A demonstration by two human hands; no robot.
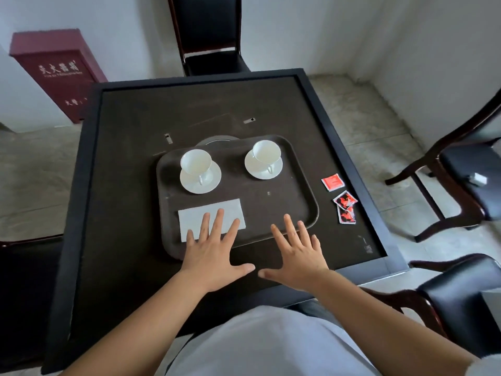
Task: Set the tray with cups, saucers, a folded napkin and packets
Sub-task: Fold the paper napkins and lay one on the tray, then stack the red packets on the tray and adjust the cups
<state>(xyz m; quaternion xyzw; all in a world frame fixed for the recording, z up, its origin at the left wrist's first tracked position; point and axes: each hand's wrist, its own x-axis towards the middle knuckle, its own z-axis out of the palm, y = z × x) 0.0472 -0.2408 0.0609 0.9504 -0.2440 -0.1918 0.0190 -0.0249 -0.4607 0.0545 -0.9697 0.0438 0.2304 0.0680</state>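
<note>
A dark brown tray (284, 210) lies on the square dark table. At its back stand two white cups on white saucers, one on the left (199, 169) and one on the right (264, 158). A folded white napkin (200, 215) lies flat at the tray's front left. My left hand (214, 253) is spread flat, its fingertips over the napkin's near edge. My right hand (298, 253) is spread flat over the tray's front rim and holds nothing. Three packets lie on the table right of the tray: a plain red one (333, 182) and two red-and-black ones (345, 207).
The table (122, 185) has a raised black frame. Dark chairs stand behind it (211, 36) and to the right (466, 185), with another at the near right (461, 294). A dark red cabinet (54, 69) leans by the wall at the far left.
</note>
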